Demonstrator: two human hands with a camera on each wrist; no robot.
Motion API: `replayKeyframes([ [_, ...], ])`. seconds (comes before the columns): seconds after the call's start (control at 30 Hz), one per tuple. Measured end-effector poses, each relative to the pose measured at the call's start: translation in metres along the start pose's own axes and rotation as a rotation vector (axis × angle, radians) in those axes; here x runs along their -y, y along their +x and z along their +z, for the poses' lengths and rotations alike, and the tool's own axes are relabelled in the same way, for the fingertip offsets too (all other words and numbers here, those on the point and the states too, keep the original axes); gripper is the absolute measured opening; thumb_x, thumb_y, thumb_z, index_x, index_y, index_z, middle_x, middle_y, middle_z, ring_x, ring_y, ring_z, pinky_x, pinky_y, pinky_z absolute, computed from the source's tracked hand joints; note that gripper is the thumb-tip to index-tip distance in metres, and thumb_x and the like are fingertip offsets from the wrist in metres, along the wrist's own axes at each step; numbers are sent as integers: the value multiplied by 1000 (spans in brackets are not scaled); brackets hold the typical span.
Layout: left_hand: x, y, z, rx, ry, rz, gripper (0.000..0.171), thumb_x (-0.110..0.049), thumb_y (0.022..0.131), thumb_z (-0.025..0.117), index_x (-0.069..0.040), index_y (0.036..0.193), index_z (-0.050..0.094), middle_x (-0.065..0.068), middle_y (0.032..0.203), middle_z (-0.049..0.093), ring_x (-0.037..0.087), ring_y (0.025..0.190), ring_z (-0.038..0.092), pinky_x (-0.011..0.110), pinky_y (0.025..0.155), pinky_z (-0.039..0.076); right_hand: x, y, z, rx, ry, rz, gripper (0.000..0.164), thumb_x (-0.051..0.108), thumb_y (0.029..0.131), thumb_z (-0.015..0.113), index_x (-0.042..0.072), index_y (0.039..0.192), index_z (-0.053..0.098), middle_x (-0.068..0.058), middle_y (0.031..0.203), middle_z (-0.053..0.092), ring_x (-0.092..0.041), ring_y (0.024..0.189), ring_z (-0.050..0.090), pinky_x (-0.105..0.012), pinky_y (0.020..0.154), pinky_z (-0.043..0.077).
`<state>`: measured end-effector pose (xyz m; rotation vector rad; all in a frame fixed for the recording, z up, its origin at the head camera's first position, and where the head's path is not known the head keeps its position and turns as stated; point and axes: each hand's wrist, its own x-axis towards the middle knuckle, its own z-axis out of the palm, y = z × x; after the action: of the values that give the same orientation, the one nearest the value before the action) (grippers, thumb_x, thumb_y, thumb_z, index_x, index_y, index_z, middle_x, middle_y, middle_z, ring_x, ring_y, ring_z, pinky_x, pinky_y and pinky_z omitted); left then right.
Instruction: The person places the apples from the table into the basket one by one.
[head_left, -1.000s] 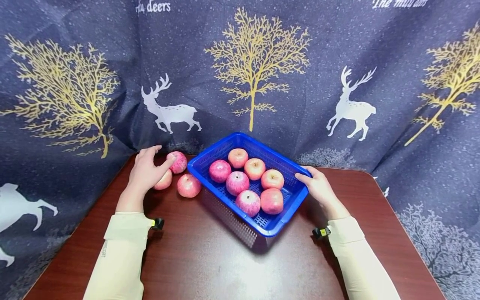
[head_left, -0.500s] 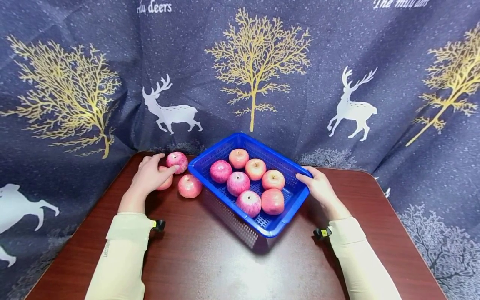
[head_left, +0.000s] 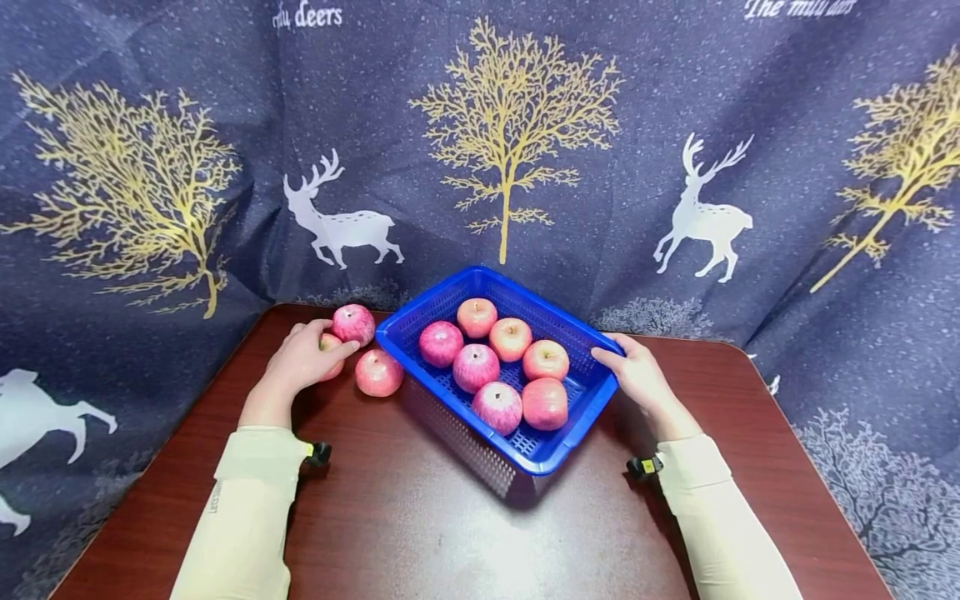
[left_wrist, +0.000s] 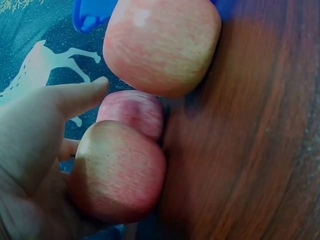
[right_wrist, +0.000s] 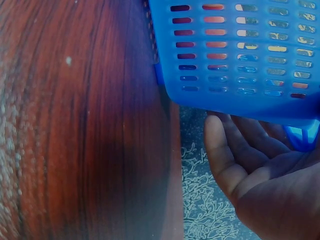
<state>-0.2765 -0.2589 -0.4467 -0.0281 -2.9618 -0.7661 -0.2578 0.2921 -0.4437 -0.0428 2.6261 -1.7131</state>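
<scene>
My left hand (head_left: 300, 360) cups around a pale red apple (left_wrist: 120, 172) on the table's left side. In the left wrist view its thumb stands apart above that apple, and the other fingers are mostly hidden behind it. Two more apples sit close by: a pink striped apple (head_left: 354, 325) just beyond and a red apple (head_left: 378, 372) to the right. My right hand (head_left: 637, 379) grips the right corner of a blue plastic basket (head_left: 540, 465), thumb over the rim and fingers outside below it. Several apples (head_left: 476, 368) lie in the basket.
The brown wooden table (head_left: 390, 517) ends at a dark cloth backdrop (head_left: 450, 225) printed with deer and trees. The basket stands at an angle near the back edge. Its left corner is close beside the loose apples.
My left hand has moved slightly right and down around the pale red apple, its thumb coming nearer to the striped one. The right hand and the basket have stayed in place.
</scene>
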Motion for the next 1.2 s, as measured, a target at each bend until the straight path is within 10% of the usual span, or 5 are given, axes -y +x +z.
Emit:
replayKeyframes([
  [1.2,9,-1,2,8,33,-2,82,-63,83,66,-2,134,44,25,124,50,42,110,49,60,93,41,0,0,0,-5,-31,1,47,39,95,63,10,131,58,-15,120,64,-25,99,64,-30,86,49],
])
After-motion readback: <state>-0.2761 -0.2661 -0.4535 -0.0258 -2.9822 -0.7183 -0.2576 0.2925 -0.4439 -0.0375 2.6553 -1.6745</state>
